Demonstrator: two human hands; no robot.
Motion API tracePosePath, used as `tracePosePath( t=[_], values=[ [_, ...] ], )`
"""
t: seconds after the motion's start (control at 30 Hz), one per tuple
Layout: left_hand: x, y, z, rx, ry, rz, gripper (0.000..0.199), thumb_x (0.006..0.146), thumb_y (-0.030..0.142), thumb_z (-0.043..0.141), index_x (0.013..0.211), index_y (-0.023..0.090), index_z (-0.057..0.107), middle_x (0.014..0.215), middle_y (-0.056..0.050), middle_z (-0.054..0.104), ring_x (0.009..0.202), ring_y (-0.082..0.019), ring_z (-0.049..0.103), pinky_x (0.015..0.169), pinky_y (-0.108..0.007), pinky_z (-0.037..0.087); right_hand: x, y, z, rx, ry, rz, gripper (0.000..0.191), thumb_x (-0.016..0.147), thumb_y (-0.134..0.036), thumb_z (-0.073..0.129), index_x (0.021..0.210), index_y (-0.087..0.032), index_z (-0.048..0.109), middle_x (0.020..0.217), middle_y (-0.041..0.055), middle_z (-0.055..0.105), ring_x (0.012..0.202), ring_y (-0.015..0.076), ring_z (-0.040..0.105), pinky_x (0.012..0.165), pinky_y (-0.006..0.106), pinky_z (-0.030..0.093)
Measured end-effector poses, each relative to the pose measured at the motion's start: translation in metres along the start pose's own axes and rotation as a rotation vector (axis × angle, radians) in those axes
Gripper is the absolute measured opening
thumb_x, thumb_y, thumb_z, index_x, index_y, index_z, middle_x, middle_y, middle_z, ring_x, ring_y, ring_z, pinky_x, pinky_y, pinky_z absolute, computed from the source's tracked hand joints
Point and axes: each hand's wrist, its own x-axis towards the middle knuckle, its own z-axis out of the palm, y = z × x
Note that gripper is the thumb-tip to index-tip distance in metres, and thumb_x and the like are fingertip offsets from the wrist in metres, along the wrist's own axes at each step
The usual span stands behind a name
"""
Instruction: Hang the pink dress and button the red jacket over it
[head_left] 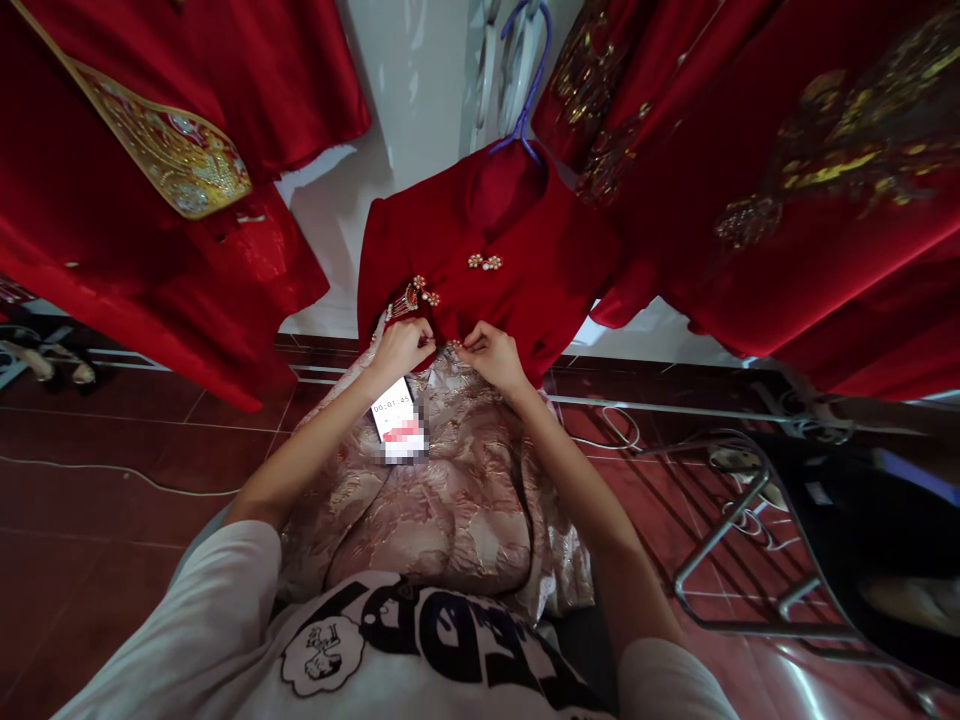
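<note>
White T-shirt (409,655) with black lettering fills the bottom of the frame. Red garments crowd the upper left (270,90), one with a gold embroidered panel, and the upper right (847,290), with sequinned motifs. Pink-gold brocade (469,510) spreads below centre. Its top meets a red short-sleeved blouse (442,230) at upper centre, on a purple hanger (523,122). At right stands a metal-framed chair (847,520). Near centre, the left hand (405,348) and right hand (491,354), slightly apart, each pinch the blouse's lower front; the exact spot is too small to tell. Below the left one, a smartphone (394,405) reads 00:01:45 on the brocade. Beaded flower fasteners (484,262) dot the blouse.
</note>
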Motion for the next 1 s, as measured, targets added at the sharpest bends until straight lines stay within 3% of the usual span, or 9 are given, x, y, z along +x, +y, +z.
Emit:
tracePosePath(
  t=[0.2,0.37,0.5,0.73,1.0],
  values=[
    [0.001,-0.004,0.001,-0.271,0.002,-0.089,0.012,0.071,0.006,0.072,0.077,0.017,0.07,0.077,-0.003,0.074,0.073,-0.018,0.071,0.072,-0.027,0.053,0.013,0.001,0.017,0.13,0.0,0.009,0.022,0.068,-0.021,0.078,0.077,-0.022,0.058,0.072,-0.0026,0.069,0.07,0.0147,0.07,0.067,0.025,0.055],
    [0.003,-0.007,0.004,-0.436,-0.022,-0.14,0.014,0.065,0.004,0.071,0.071,0.017,0.068,0.073,-0.001,0.075,0.069,-0.016,0.071,0.069,-0.026,0.055,0.015,0.004,0.023,0.102,-0.047,-0.032,0.02,0.073,-0.02,0.076,0.09,-0.02,0.066,0.075,-0.0027,0.07,0.07,0.0128,0.068,0.071,0.025,0.056],
    [0.004,-0.008,0.008,-0.476,0.003,-0.161,0.012,0.064,0.007,0.071,0.068,0.017,0.067,0.072,-0.001,0.075,0.068,-0.016,0.072,0.069,-0.026,0.056,0.014,0.002,0.021,0.047,-0.059,-0.052,0.016,0.076,-0.019,0.074,0.09,-0.021,0.067,0.08,-0.0008,0.072,0.073,0.0136,0.069,0.075,0.027,0.057],
    [0.005,-0.009,0.007,-0.579,0.012,-0.202,0.011,0.064,0.01,0.074,0.072,0.015,0.07,0.075,-0.003,0.076,0.07,-0.015,0.072,0.075,-0.028,0.06,0.012,-0.009,0.026,-0.043,0.008,-0.055,0.013,0.077,-0.013,0.068,0.087,-0.021,0.064,0.073,-0.0024,0.067,0.066,0.0137,0.066,0.068,0.026,0.056],
    [0.007,-0.008,0.011,-0.571,0.042,-0.221,0.008,0.068,0.009,0.072,0.069,0.016,0.073,0.073,-0.002,0.077,0.07,-0.017,0.073,0.074,-0.029,0.061,0.01,-0.008,0.03,-0.07,0.026,-0.09,0.007,0.082,-0.018,0.065,0.085,-0.022,0.061,0.078,0.0008,0.069,0.069,0.0149,0.067,0.068,0.027,0.057]
  ],
)
